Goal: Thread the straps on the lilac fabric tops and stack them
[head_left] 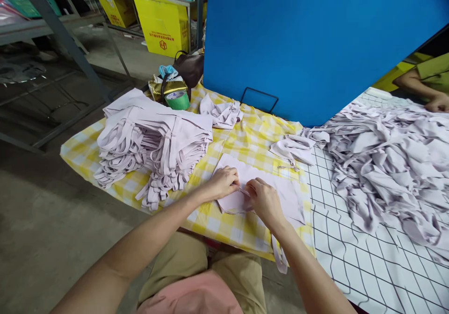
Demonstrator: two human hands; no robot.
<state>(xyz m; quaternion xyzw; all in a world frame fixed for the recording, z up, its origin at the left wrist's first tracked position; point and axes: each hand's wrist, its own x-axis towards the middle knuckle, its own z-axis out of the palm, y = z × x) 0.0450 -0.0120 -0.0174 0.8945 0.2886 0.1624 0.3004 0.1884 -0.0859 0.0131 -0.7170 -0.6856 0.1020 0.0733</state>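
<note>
A pale lilac cloth bag [286,193] lies flat in front of me on the yellow checked tablecloth [206,223]. My left hand [224,182] is closed, its fingertips pinching a fold of the bag near its middle. Close beside it, my right hand [264,198] pinches the same fold, fingers bent and pressed together. Part of the fold is hidden under the fingers. One strap [279,255] of the bag hangs over the table's front edge below my right wrist. To the left rises a thick stack of similar bags [157,132], their looped handles drooping toward me.
A large blue board [298,38] stands behind the table. Loose lilac bags [393,160] are heaped at right on a white grid-lined cloth [336,248], by another person's hand [438,103]. Crumpled bags [220,111] and a green tape roll [177,100] lie at the back.
</note>
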